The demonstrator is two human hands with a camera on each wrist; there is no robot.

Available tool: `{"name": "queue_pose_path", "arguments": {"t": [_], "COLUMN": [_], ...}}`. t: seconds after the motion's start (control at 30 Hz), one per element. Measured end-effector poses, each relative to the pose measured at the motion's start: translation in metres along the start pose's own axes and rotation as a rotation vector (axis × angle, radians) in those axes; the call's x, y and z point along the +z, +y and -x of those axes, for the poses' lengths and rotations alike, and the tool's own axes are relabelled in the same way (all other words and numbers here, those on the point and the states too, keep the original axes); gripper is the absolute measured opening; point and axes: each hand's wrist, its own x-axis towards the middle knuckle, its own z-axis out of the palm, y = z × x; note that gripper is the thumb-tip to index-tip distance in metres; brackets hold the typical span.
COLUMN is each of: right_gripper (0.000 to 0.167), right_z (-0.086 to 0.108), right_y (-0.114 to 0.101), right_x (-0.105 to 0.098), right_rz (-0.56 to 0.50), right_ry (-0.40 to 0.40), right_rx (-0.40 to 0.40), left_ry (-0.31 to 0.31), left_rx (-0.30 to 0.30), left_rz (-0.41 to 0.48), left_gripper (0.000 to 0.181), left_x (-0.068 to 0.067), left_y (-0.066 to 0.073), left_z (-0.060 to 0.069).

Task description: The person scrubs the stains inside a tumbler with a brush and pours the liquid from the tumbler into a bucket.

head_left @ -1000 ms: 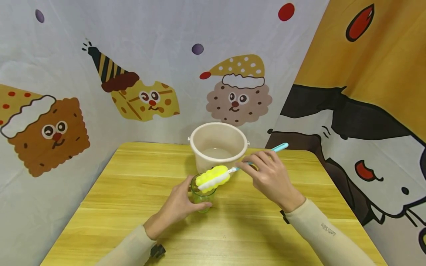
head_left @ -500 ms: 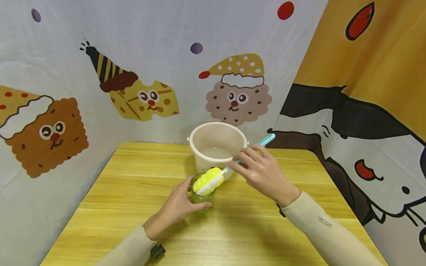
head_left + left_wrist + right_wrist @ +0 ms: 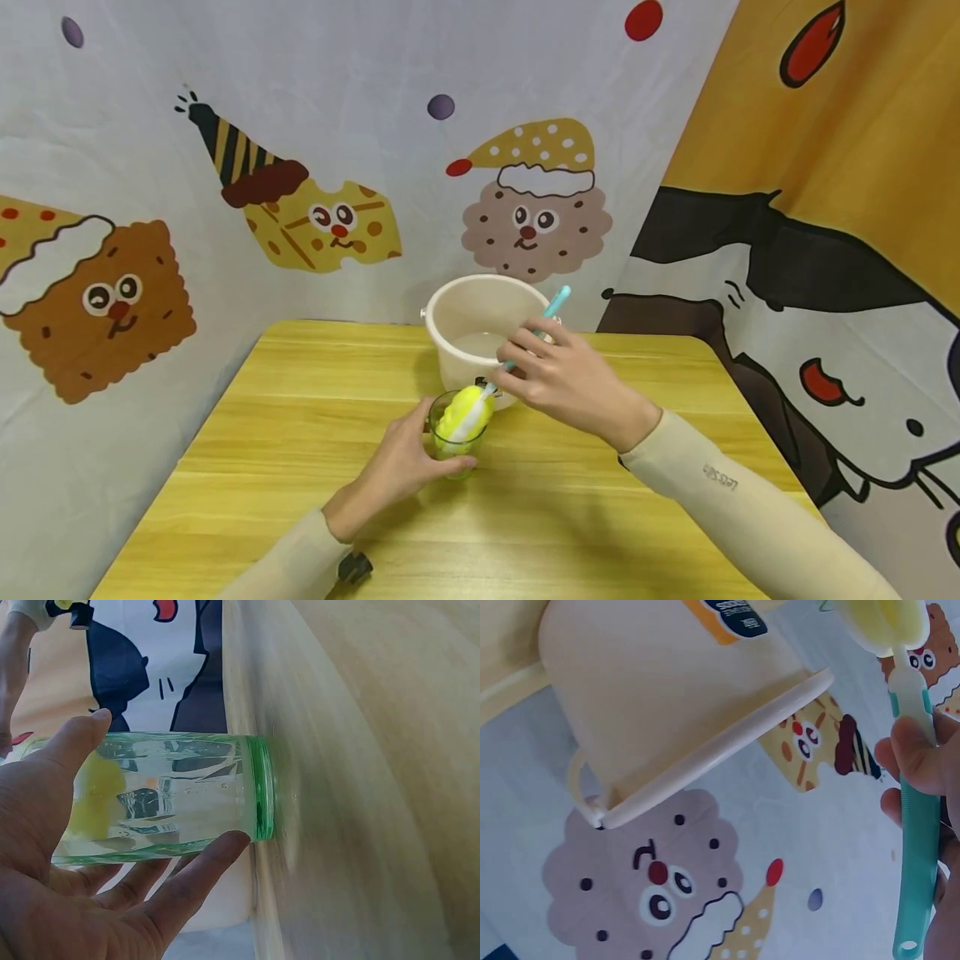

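Observation:
My left hand [image 3: 397, 458] grips a clear green drinking glass [image 3: 187, 799], thumb on one side and fingers on the other. In the left wrist view the glass stands with its thick base on the wooden table. My right hand [image 3: 570, 383] holds a bottle brush by its turquoise handle [image 3: 920, 847], above and right of the glass. The brush's yellow and white sponge head [image 3: 465, 417] is partly inside the glass mouth, tilted. Through the glass wall, the yellow sponge shows in the upper part only.
Just behind the glass stands a cream bucket [image 3: 452, 358] with a shallow layer of liquid at its bottom. The wooden table [image 3: 300, 400] ends at a printed cloth backdrop [image 3: 360, 75] behind and at the sides.
My right hand has moved left and turned the brush steeper. The sponge head has gone from above the glass rim down into its mouth. My left hand and the glass have stayed put.

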Motion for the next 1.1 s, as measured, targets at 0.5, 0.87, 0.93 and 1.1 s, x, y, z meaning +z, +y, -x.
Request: {"name": "queue_pose_path", "arguments": {"t": [0.5,0.87,0.93,1.1], "right_gripper": [0.014,0.009,0.01,0.012], "right_z": [-0.032,-0.041,-0.042,-0.042], "right_y": [-0.016,-0.026,-0.027,-0.03], "right_x": [-0.004,-0.003,-0.002,0.001], "right_rz": [0.081,0.109,0.115,0.127], "right_ry": [-0.067,-0.114,-0.118,-0.119], "right_rx": [-0.157,-0.194,-0.196,-0.204], "left_ry": [-0.001,-0.008,-0.009,-0.01], "left_rx": [-0.02,-0.024,-0.019,-0.009], "left_rz": [0.027,0.036,0.034,0.027], "left_gripper": [0.091,0.093,0.094,0.093], "left_x": [0.0,0.0,0.0,0.0], "left_y": [-0.001,-0.002,-0.002,-0.002], "left_z": [-0.001,0.0,0.0,0.0]}}
